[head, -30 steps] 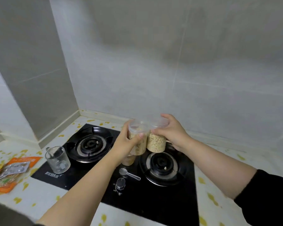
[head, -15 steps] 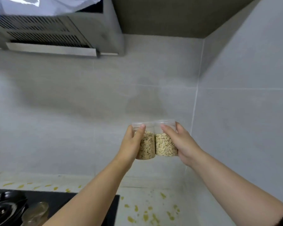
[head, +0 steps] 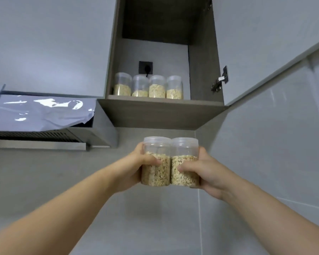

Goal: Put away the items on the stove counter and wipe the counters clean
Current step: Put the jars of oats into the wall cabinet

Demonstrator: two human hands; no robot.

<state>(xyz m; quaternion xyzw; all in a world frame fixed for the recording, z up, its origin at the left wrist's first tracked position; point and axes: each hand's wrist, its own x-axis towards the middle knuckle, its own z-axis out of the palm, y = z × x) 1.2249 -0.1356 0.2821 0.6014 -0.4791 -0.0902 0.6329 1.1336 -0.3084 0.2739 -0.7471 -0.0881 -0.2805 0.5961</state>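
Left hand (head: 134, 168), right hand (head: 206, 172): each clamped on 1 oat jar (head: 156, 161), raised below shelf (head: 155, 100); 4 jars (head: 148, 87) stored along front edge; wiping pending.

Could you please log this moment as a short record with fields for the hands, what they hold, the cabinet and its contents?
left hand: grips the left jar
right hand: grips the right jar
held jars: clear, lidded, upright, pressed side by side, each over half full of oats
cabinet: open, above the hands
shelf jars: four in a row at the front edge, partly filled
socket: on the cabinet's back wall, behind the row
hood: left of the cabinet, covered with plastic film
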